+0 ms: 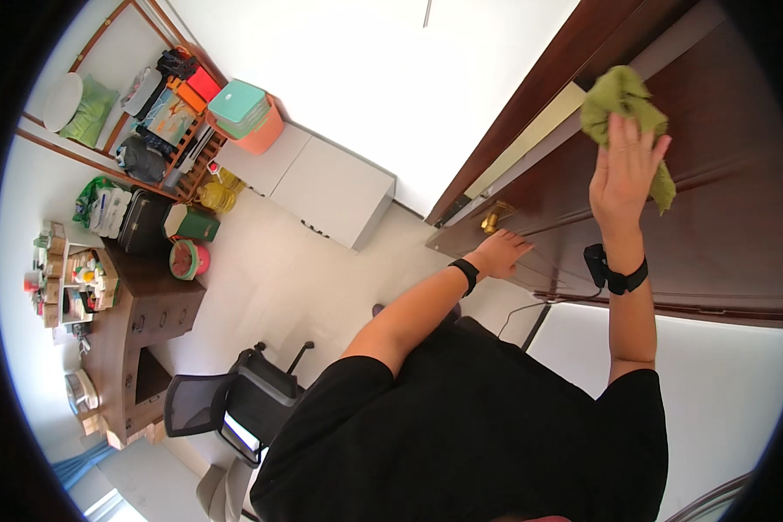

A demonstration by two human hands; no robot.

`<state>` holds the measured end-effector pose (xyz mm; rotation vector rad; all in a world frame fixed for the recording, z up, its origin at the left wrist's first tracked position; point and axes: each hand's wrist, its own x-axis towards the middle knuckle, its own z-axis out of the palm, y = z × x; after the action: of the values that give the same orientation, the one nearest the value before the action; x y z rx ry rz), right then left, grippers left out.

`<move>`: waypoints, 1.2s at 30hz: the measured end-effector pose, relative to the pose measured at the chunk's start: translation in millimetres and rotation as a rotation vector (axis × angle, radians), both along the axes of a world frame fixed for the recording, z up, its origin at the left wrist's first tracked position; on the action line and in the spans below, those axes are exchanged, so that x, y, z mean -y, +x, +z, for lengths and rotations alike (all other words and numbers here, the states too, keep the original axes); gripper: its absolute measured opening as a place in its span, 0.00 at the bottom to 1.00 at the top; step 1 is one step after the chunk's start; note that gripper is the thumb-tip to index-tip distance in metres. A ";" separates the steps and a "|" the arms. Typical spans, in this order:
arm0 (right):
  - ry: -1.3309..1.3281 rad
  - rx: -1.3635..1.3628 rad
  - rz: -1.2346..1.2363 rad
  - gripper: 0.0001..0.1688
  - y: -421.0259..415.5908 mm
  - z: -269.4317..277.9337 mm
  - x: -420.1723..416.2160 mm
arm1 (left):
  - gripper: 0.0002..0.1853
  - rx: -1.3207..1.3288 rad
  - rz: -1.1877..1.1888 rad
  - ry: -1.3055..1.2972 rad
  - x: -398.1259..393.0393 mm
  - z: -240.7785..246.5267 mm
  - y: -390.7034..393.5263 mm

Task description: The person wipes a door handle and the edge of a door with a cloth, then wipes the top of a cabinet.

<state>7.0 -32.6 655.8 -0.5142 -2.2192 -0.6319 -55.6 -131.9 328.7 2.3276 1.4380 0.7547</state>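
My right hand point(626, 173) presses a crumpled green cloth point(616, 98) flat against the upper part of a dark brown wooden door point(698, 137). One end of the cloth hangs out past my fingers. Lower on the same door, my left hand point(499, 253) rests with its fingers spread against the panel and holds nothing. Just beyond that hand is a brass door handle point(491, 220). The door stands ajar from its brown frame point(506, 107), and a pale strip shows through the gap.
A grey cabinet point(333, 186) stands along the wall, bearing an orange basket point(261, 134). Oil bottles point(216, 196) and a pink bucket point(199, 259) are on the floor near a wooden desk point(163, 307). A black mesh office chair point(261, 398) is behind my left arm. A thin cable point(522, 308) hangs from my right wrist.
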 end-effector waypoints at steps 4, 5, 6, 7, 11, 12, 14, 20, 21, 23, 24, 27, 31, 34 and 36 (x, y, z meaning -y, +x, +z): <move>0.185 0.114 -0.053 0.34 2.7 31.1 -7.0 | 0.43 -0.026 -0.032 -0.091 -4.0 0.8 0.9; 0.218 0.099 -0.045 0.33 -1.8 51.1 -8.0 | 0.43 -0.019 -0.033 -0.073 -6.7 1.9 0.5; 0.249 0.083 -0.036 0.33 -9.0 70.9 -7.6 | 0.42 -0.014 -0.035 -0.058 -8.7 -0.3 -0.4; 0.275 0.063 -0.033 0.33 -14.8 91.1 -6.2 | 0.42 -0.014 -0.042 -0.048 -8.4 1.3 -2.1; 0.366 0.106 -0.051 0.23 -33.2 152.7 1.0 | 0.43 -0.009 -0.066 -0.077 -9.2 -6.0 -3.2; 0.364 0.183 -0.058 0.19 -35.7 153.7 2.1 | 0.42 0.013 -0.066 -0.095 -9.5 -6.7 -3.8; 0.290 0.313 0.004 0.10 -37.9 135.6 6.3 | 0.41 -0.023 -0.078 -0.105 -9.0 -3.9 -5.3; 0.170 0.782 0.134 0.19 -20.6 -15.1 17.8 | 0.41 -0.033 -0.081 -0.104 -13.6 -14.4 -0.9; 0.177 0.803 0.124 0.18 -23.2 -23.6 16.7 | 0.41 -0.028 -0.096 -0.087 -15.2 -17.3 -2.8; 0.192 0.847 0.097 0.15 -23.6 -31.1 13.8 | 0.41 -0.008 -0.114 -0.080 -17.7 -21.7 -0.4; 0.185 0.821 0.094 0.12 -30.0 -20.0 8.6 | 0.41 0.007 -0.104 -0.096 -17.7 -22.6 -1.0; 0.233 0.606 -0.024 0.07 -55.3 51.1 6.6 | 0.41 -0.022 -0.074 -0.076 -22.0 -26.6 -3.5; 0.327 0.609 -0.176 0.08 -71.5 68.4 4.6 | 0.41 -0.061 -0.051 -0.107 -19.6 -19.6 -4.0; 0.221 0.766 -0.097 0.11 -60.4 -4.2 1.3 | 0.39 -0.038 -0.058 -0.120 -14.9 -11.0 -5.4; 0.371 1.054 -0.266 0.16 -59.8 -70.5 12.5 | 0.40 -0.060 -0.055 -0.106 -16.5 -17.4 -0.6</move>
<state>-52.7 -45.2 585.3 -0.2990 -2.8752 -1.7196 -56.2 -115.4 311.3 2.3162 1.3966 0.5839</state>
